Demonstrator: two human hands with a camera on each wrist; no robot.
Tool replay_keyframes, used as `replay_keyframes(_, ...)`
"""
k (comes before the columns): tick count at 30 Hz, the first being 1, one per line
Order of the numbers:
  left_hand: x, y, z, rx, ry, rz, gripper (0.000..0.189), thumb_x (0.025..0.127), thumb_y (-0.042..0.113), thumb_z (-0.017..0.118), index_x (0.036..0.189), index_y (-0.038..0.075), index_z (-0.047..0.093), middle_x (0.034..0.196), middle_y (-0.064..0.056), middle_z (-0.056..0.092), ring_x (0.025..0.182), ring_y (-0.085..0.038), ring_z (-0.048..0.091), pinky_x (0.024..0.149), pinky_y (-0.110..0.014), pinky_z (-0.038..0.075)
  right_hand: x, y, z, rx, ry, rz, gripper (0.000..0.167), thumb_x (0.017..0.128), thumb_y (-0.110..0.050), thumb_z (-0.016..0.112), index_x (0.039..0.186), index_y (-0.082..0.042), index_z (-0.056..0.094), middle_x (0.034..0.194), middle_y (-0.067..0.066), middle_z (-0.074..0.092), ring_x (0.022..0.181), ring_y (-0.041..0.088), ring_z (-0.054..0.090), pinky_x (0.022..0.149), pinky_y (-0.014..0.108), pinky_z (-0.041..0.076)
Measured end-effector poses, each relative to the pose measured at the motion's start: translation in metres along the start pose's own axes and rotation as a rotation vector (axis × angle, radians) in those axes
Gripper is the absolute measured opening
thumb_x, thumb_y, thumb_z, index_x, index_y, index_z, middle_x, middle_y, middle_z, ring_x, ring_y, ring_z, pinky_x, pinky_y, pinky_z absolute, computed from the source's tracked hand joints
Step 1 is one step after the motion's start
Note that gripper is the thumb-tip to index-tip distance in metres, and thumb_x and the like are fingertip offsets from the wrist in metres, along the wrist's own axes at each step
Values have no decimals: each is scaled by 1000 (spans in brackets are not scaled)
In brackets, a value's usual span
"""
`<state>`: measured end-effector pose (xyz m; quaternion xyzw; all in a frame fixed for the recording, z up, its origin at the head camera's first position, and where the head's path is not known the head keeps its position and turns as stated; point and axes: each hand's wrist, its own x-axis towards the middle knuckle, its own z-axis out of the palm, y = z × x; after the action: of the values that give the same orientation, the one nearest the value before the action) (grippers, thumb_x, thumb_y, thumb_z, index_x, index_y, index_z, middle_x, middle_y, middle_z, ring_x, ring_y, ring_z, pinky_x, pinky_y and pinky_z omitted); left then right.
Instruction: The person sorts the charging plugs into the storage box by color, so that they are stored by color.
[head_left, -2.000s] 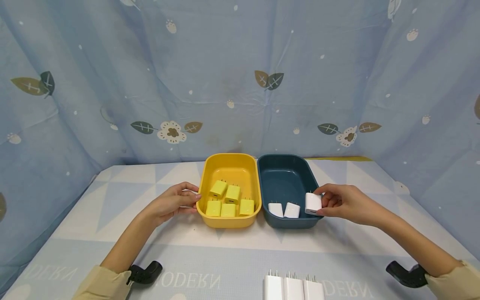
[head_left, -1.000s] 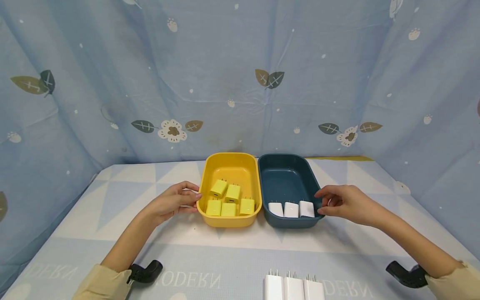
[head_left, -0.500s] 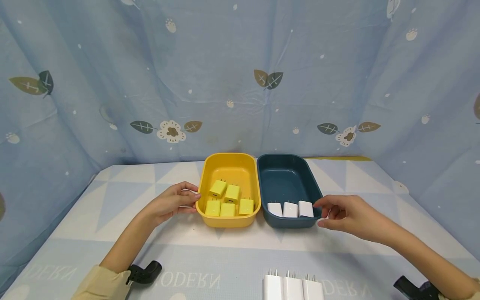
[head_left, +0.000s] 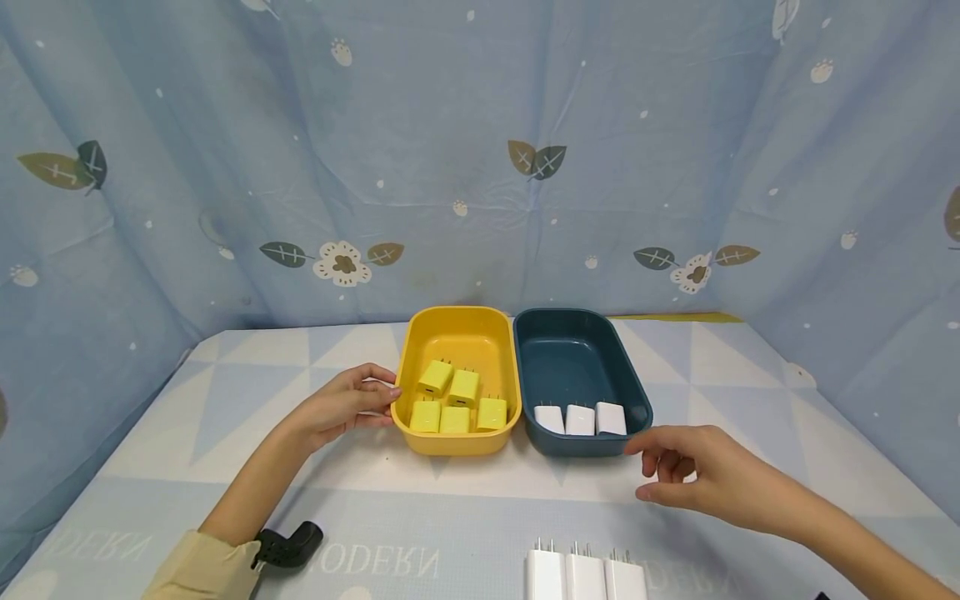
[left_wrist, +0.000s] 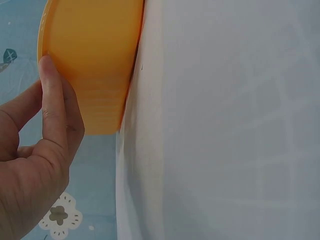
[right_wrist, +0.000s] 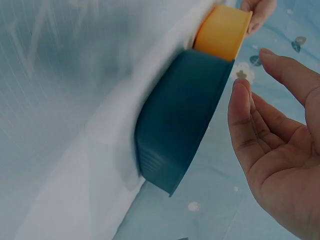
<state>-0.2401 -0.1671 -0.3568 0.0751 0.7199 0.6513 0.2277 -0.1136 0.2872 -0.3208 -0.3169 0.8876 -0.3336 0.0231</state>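
Note:
My left hand (head_left: 348, 406) rests its fingertips against the left rim of the yellow bin (head_left: 457, 446); no finger shows inside the bin. Several yellow charger plugs (head_left: 455, 419) lie in the near part of that bin. Beside it on the right stands a dark blue bin (head_left: 577, 447), with three white charger plugs (head_left: 580, 419) along its near end. My right hand (head_left: 705, 475) hovers off the blue bin's near right corner, fingers loosely bent and nothing between them. In the right wrist view a gap shows between thumb and fingertips.
Three white charger plugs (head_left: 585, 577) stand side by side at the table's near edge, prongs up. A blue patterned curtain (head_left: 480, 167) hangs right behind both bins. The table wears a pale printed cloth (head_left: 300, 500).
The right hand set a white charger plug into the blue bin beside two others and let go. It then drew back toward the near side. The left hand stays at the yellow bin.

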Motion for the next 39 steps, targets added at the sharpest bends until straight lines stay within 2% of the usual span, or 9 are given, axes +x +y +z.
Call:
replay_keyframes(3, -1, 0, 0, 1, -2, 10, 40, 99, 9, 62, 128, -7, 39, 107, -17, 61, 85, -18, 65, 80, -32, 59, -4, -1, 3, 12, -14, 0, 30, 88, -28, 77, 113, -16, 66, 84, -13, 59, 72, 5, 58, 61, 21, 52)
replay_keyframes(10, -1, 0, 0, 3, -3, 6, 42, 99, 10, 61, 129, -8, 38, 105, -15, 60, 85, -18, 64, 80, -32, 59, -12, -2, 12, 23, -29, -55, 31, 88, -26, 77, 113, -12, 65, 82, -16, 57, 70, 2, 57, 59, 21, 52)
replay_keyframes(15, 0, -1, 0, 0, -2, 7, 42, 99, 10, 62, 128, -7, 38, 104, -15, 61, 85, -18, 63, 80, -33, 59, -17, -2, 19, 64, -82, -32, 32, 88, -27, 77, 113, -10, 65, 84, -17, 57, 70, 1, 56, 59, 21, 52)
replay_keyframes(20, -1, -1, 1, 2, 3, 0, 40, 99, 10, 62, 128, -6, 39, 106, -16, 61, 85, -19, 63, 80, -33, 59, -21, -4, 26, 138, -196, 58, 34, 90, -25, 75, 117, -7, 64, 82, -18, 57, 73, 2, 55, 60, 22, 52)
replay_keyframes(25, -1, -1, 1, 1, 4, 2, 40, 99, 10, 62, 127, -6, 39, 109, -18, 60, 86, -19, 64, 80, -33, 59, -24, -8, 35, 247, -291, 245, 34, 90, -22, 75, 119, -8, 64, 85, -10, 59, 71, 6, 56, 61, 23, 51)
replay_keyframes(28, -1, -1, 1, -3, 1, 3, 40, 98, 10, 62, 126, -6, 39, 108, -17, 60, 86, -19, 64, 80, -33, 59, -25, -9, 40, 286, -315, 306, 33, 88, -20, 76, 118, -9, 65, 86, -6, 59, 71, 7, 56, 60, 23, 50)
replay_keyframes(32, -1, -2, 2, -8, 0, 1, 39, 98, 9, 63, 126, -5, 40, 104, -14, 62, 85, -19, 64, 80, -32, 59, -29, -7, 45, 291, -325, 275, 31, 88, -20, 75, 116, -10, 66, 85, -9, 58, 71, 5, 55, 59, 22, 49)
replay_keyframes(39, 0, -3, 1, -4, -6, 13, 38, 98, 9, 63, 125, -5, 40, 101, -13, 63, 83, -19, 63, 79, -32, 60, -37, 8, 52, 268, -316, 58, 33, 90, -16, 74, 119, -4, 63, 89, -18, 55, 70, -3, 52, 57, 19, 50)
